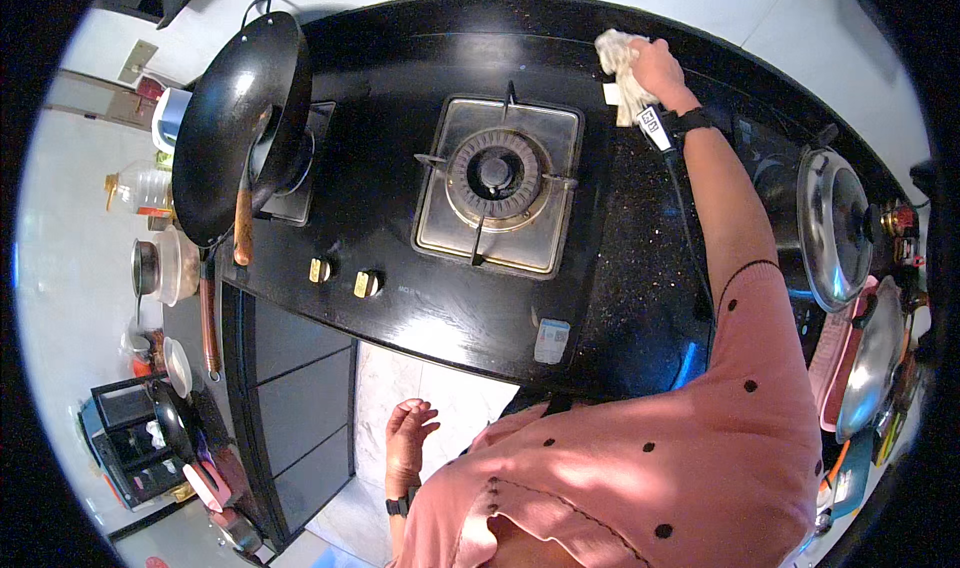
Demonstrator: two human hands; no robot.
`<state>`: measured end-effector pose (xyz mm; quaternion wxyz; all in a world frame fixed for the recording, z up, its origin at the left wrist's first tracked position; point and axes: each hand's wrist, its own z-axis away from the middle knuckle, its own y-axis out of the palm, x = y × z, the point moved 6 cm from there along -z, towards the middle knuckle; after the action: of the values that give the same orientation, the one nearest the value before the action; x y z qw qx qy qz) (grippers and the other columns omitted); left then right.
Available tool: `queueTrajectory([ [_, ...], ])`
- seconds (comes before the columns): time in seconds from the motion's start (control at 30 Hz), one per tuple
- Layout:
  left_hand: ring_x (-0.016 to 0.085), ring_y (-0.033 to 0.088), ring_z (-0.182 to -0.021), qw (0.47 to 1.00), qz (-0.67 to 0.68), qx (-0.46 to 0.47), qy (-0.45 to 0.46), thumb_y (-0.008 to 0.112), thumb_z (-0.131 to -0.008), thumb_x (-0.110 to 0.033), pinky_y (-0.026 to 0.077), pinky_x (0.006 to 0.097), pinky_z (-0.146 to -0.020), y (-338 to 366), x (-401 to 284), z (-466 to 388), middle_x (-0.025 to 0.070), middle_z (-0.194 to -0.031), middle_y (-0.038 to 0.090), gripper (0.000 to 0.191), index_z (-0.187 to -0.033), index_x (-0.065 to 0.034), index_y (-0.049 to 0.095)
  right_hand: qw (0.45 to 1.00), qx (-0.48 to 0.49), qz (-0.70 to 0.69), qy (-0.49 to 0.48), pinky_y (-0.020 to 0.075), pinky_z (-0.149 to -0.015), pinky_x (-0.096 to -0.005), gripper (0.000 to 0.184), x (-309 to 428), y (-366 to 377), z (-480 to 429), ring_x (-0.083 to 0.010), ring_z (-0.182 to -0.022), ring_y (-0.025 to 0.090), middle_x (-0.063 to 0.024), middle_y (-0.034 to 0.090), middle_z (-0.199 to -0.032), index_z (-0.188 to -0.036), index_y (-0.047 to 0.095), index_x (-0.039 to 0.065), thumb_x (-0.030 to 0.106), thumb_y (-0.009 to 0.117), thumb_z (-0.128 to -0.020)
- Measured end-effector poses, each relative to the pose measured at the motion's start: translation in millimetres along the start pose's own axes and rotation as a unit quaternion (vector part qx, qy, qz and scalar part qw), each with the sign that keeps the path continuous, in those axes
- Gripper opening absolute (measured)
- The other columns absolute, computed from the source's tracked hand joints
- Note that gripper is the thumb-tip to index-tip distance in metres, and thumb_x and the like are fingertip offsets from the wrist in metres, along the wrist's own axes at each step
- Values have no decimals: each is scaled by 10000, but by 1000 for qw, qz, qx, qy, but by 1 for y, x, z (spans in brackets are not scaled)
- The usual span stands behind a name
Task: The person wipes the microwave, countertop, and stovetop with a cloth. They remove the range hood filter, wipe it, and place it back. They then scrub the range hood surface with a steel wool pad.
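My right hand (660, 71) presses a damp-looking, off-white cloth (624, 62) against the back edge of the black countertop, to the right of the gas hob. The cloth is bunched under my fingers, and part of it hangs toward me. A white tag on a dark cable (654, 127) lies by my right wrist. My left hand (409, 433) hangs in front of the counter, fingers loosely curled and holding nothing. Between the hands is the bare gas burner (495, 174) with its metal drip tray (442, 230). Two control knobs (366, 284) sit at its front left.
A black wok (232, 118) with a wooden-handled spatula (244, 223) stands on the left burner, its handle jutting past the counter edge. On the right are a glass-lidded pot (832, 230) and another lid (874, 365). Bowls (176, 268) and an oil bottle (142, 187) line the left side.
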<state>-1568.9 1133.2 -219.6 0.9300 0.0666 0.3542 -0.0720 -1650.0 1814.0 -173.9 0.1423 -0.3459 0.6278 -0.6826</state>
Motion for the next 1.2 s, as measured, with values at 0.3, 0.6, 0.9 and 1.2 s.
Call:
queueTrajectory([
  [0.3, 199, 610, -874, 999, 18, -2, 28, 563, -889, -144, 506, 336, -735, 1, 3, 5, 41, -938, 617, 95, -962, -85, 578, 943, 139, -38, -299, 302, -1039, -430, 324, 170, 73, 11, -367, -1206, 376, -107, 339, -1402, -1111, 626, 329, 146, 502, -873],
  [0.6, 233, 616, -870, 998, 45, -20, 27, 534, -887, -109, 517, 370, -732, 0, 14, 8, 63, -922, 605, 101, -975, -63, 554, 945, 22, -69, -318, 357, -978, -428, 180, 137, 36, 34, -320, -1160, 431, -100, 452, -1295, -960, 685, 222, 254, 539, -860],
  [0.9, 231, 618, -881, 999, 31, 3, 37, 528, -886, -115, 519, 380, -755, -13, 9, -13, 73, -925, 613, 99, -958, -59, 568, 993, -88, -41, -59, 364, -965, -447, 189, 12, 10, 77, -304, -1097, 465, -37, 443, -1266, -953, 687, 247, 189, 593, -800],
  [1.2, 197, 608, -897, 991, 27, 124, 36, 571, -889, -172, 499, 326, -754, -55, -17, -66, 74, -972, 622, 157, -1006, -68, 581, 970, -106, 196, -95, 479, -743, -469, 286, 13, 16, 260, -402, -935, 536, -210, 452, -1165, -1056, 549, 146, 113, 589, -776],
])
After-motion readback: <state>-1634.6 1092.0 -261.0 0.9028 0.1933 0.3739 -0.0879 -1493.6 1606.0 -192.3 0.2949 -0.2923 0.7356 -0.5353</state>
